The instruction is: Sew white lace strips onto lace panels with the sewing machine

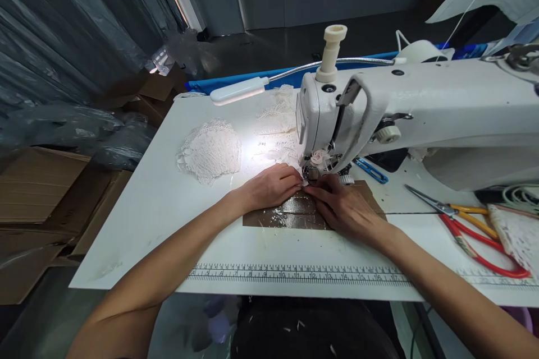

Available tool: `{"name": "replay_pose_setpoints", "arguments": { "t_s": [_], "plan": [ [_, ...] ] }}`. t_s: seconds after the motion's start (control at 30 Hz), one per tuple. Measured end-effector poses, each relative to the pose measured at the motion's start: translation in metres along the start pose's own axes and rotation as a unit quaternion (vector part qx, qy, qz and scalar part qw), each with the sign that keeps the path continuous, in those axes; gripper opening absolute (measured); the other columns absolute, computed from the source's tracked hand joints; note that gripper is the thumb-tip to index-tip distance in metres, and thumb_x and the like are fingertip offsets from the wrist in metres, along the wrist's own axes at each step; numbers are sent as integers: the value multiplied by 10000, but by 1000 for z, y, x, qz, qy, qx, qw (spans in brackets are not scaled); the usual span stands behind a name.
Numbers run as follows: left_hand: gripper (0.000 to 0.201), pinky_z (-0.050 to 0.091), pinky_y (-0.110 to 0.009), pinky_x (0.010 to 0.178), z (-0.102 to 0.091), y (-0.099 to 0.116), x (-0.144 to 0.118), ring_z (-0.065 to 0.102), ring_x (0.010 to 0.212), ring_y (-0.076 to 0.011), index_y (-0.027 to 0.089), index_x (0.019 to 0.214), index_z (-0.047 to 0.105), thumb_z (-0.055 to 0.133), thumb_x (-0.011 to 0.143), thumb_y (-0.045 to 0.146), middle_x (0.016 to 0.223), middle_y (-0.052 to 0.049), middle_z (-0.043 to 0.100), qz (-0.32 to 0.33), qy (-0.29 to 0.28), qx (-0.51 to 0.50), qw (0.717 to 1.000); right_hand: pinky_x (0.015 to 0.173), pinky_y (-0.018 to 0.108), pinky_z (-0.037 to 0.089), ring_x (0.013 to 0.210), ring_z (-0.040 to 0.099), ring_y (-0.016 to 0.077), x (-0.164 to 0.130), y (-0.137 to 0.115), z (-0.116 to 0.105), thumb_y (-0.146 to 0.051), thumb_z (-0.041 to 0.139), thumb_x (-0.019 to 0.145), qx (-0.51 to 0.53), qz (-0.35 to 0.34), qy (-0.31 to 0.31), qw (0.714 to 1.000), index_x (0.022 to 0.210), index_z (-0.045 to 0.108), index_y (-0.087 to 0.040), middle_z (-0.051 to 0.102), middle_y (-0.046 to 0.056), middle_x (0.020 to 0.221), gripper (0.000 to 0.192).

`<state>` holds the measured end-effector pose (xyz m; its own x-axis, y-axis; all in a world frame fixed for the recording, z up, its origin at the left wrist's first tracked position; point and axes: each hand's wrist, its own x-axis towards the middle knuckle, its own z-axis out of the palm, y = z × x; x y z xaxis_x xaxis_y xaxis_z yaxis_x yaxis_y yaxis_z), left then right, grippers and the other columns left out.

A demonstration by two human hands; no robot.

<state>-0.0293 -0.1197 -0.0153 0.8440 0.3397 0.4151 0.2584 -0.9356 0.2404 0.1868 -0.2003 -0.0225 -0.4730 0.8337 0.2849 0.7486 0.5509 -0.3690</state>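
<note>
A white sewing machine (421, 101) stands on a white table (160, 207). My left hand (272, 186) and my right hand (343, 207) rest side by side on the brown taped patch (275, 217) under the needle. Their fingertips meet at the presser foot (312, 173), pinching a small pale piece of lace there. A small pink fabric rose (319, 156) sits on the machine just above the needle. How much lace lies under the fingers is hidden.
A pile of white lace (210, 150) lies left of the machine, more lace (278, 118) behind it under the gooseneck lamp (238, 90). Red and yellow scissors (471, 230) and blue clippers (370, 171) lie to the right. A printed ruler (295, 274) runs along the front edge. Cardboard boxes (37, 185) stand at left.
</note>
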Motion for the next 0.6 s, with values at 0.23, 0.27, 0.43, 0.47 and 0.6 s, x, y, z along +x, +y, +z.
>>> {"name": "replay_pose_setpoints", "arguments": {
  "t_s": [0.23, 0.27, 0.43, 0.47, 0.6],
  "plan": [
    [155, 520, -328, 724, 2, -2, -1, 632, 830, -167, 153, 868, 655, 534, 941, 216, 1000, -88, 686, 19, 36, 68, 997, 762, 425, 536, 864, 598, 257, 0, 1, 2, -209, 443, 922, 3, -14, 19, 1000, 1158, 669, -155, 602, 168, 1053, 332],
    [154, 516, -325, 715, 2, -3, -1, 630, 822, -164, 158, 862, 655, 538, 941, 220, 1003, -83, 687, 23, 39, 73, 996, 755, 426, 538, 861, 599, 258, -1, 1, 3, -208, 449, 919, 3, -16, 21, 1000, 1157, 670, -155, 604, 167, 1048, 329],
    [161, 513, -320, 730, 2, -4, -2, 630, 838, -157, 177, 913, 658, 514, 956, 235, 973, -61, 694, 20, 23, 67, 997, 746, 424, 541, 854, 612, 258, -1, 1, 1, -210, 461, 913, 1, -16, 29, 999, 1177, 671, -175, 618, 160, 1024, 339],
    [160, 514, -321, 740, 2, -4, -2, 631, 846, -158, 173, 919, 656, 514, 956, 236, 972, -60, 696, 17, 23, 63, 998, 745, 416, 542, 843, 619, 249, 0, 2, -3, -216, 467, 910, 4, -7, 20, 1000, 1183, 671, -190, 623, 154, 1033, 341],
    [145, 504, -309, 733, 3, -4, -2, 633, 829, -150, 166, 922, 651, 523, 951, 228, 976, -51, 701, 20, 29, 60, 998, 726, 356, 549, 823, 650, 219, 9, 11, -21, -269, 480, 905, 97, 88, -60, 990, 1133, 693, -252, 673, 87, 1034, 313]
  ]
}}
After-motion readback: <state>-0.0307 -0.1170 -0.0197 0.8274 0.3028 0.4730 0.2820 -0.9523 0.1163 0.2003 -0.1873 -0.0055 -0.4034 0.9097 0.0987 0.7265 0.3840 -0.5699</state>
